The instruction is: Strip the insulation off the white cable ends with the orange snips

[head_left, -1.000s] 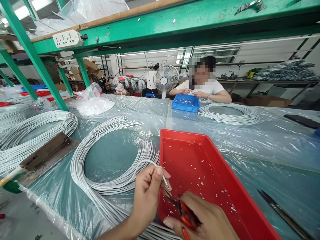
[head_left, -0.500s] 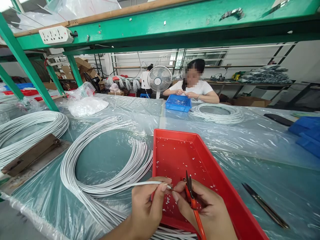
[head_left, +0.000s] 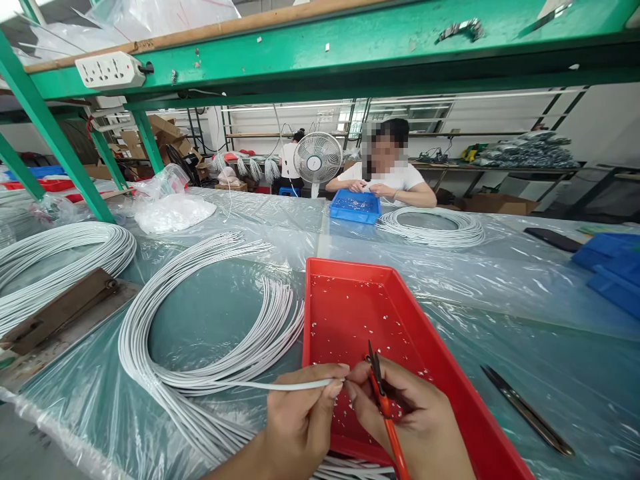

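Note:
My left hand pinches a white cable close to its end, above the near left side of a red tray. Closed around orange-handled scissors, my right hand points their dark blades up and away from me. Its thumb and forefinger meet at the cable's tip, right against my left fingertips, which hide most of that tip. Small white scraps are scattered over the tray floor. A coiled bundle of white cables lies left of the tray, and some of its strands run beneath my left forearm.
Dark metal tweezers lie right of the tray. Another cable coil and a brown block sit at far left. Opposite, a co-worker works over a blue tray. A green shelf beam crosses overhead.
My left hand has moved slightly right and down, and its fingers now cover the cable end that showed before. The cable lies lower. My right hand with the scissors is nearly still.

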`<state>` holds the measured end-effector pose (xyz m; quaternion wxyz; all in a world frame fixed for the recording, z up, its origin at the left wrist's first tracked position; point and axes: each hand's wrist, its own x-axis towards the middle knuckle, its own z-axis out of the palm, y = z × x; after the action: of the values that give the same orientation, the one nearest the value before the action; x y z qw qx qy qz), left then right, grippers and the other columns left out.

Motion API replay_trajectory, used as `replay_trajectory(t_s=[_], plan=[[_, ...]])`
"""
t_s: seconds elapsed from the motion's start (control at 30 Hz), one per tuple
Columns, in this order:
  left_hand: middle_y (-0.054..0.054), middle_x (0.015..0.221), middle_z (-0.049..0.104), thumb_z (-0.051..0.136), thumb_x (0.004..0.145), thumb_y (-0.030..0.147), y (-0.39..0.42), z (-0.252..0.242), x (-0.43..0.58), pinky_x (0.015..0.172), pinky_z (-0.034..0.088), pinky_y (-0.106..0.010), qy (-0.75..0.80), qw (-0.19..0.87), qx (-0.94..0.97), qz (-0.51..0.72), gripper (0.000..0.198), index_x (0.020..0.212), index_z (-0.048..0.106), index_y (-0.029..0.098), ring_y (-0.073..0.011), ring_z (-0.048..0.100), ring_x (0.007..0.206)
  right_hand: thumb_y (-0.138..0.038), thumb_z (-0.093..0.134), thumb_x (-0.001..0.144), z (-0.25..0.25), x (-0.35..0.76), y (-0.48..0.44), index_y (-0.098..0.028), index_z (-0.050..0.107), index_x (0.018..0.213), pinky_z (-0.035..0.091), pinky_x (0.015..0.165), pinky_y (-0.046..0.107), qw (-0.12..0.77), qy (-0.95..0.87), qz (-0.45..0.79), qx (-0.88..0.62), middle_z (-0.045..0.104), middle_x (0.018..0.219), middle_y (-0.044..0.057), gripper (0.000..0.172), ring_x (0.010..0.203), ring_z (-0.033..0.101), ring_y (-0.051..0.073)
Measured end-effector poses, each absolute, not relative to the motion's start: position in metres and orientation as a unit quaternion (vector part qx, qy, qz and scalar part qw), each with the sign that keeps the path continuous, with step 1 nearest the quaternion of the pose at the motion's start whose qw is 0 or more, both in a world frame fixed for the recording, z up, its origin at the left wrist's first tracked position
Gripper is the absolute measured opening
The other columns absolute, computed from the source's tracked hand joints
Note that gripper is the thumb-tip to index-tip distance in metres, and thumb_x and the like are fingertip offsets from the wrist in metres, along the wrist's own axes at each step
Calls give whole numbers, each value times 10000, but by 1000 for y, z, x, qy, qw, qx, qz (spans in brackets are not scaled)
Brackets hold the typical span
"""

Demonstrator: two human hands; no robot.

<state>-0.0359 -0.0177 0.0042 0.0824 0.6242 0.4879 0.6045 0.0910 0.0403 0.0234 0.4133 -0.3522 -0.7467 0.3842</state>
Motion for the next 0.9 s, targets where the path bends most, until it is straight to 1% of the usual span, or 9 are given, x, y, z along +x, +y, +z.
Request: replay_trajectory(t_s=[0.13, 0.23, 0.37, 0.43, 0.57, 0.67, 0.9], plan=[[-61, 904, 726, 499, 775, -39, -17, 2, -35, 752, 525, -258, 489, 75, 626, 602, 368, 970, 682, 214, -182, 674, 817, -205, 541, 741, 19, 93, 40, -170, 575, 657, 435, 479, 214, 407, -768, 345, -355, 543, 578, 5, 97, 497, 504, 132], [-57, 860, 732, 497, 779, -34, -18, 3, -33, 754, 527, -252, 490, 72, 630, 598, 353, 949, 689, 209, -181, 676, 813, -175, 521, 733, 19, 92, 37, -172, 549, 631, 424, 469, 213, 406, -783, 308, -356, 526, 563, 2, 106, 489, 497, 129], [-69, 861, 734, 508, 780, -23, -18, 6, -32, 748, 530, -227, 506, 68, 621, 595, 298, 881, 700, 181, -176, 682, 793, -158, 524, 716, 22, 87, 34, -180, 539, 626, 418, 454, 202, 449, -767, 288, -356, 515, 544, -13, 94, 469, 490, 117], [-75, 869, 733, 513, 780, -12, -16, 8, -32, 716, 543, -221, 491, 52, 617, 613, 271, 856, 697, 171, -175, 686, 771, -147, 532, 713, 24, 87, 34, -182, 538, 630, 418, 447, 194, 463, -767, 278, -346, 513, 542, -19, 90, 461, 491, 110], [-83, 853, 731, 498, 783, -5, -12, 10, -32, 680, 554, -207, 432, 23, 622, 653, 237, 845, 674, 142, -160, 686, 736, -105, 520, 707, 24, 89, 36, -175, 538, 655, 425, 439, 182, 456, -795, 243, -317, 514, 554, -22, 89, 457, 500, 104], [-79, 823, 730, 504, 778, -9, -11, 10, -32, 691, 549, -188, 436, 20, 619, 653, 218, 817, 667, 131, -148, 685, 730, -99, 516, 704, 24, 91, 36, -172, 531, 651, 423, 435, 178, 456, -798, 238, -314, 508, 553, -22, 91, 452, 493, 100], [-70, 806, 731, 502, 796, 25, -13, 9, -30, 683, 549, -192, 455, 35, 608, 650, 205, 809, 673, 137, -151, 685, 711, -95, 508, 703, 25, 89, 35, -173, 528, 653, 401, 422, 176, 455, -803, 232, -306, 474, 539, -31, 95, 444, 462, 95]])
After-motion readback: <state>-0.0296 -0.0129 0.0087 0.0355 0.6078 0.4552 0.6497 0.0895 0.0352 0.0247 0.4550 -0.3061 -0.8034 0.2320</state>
